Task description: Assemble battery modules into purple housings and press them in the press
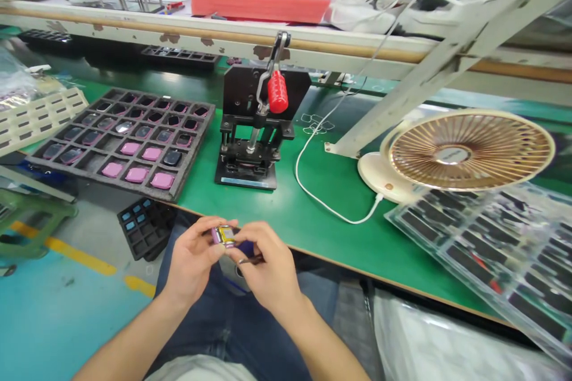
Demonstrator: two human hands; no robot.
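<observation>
Above my lap, close to the table's front edge, my left hand (pixel 193 259) is closed on a small purple watch case (pixel 223 236). Its open side faces up, showing a yellow and silver inside. My right hand (pixel 269 262) is closed too, with its fingertips at the right side of the case. A thin dark tool (pixel 252 260), perhaps tweezers, lies in the right hand's grip; most of it is hidden by the fingers. Beyond the hands stands a black toggle press (pixel 252 131) with a red handle (pixel 277 92), its handle raised.
At the left, a grey foam tray (pixel 179 181) holds several purple and dark watch cases. A beige fan (pixel 469 152) with a white cable (pixel 308 178) stands right. Clear trays (pixel 500 250) with strip-like parts overhang the right edge. A pink foam block (pixel 259 3) rests on the shelf above.
</observation>
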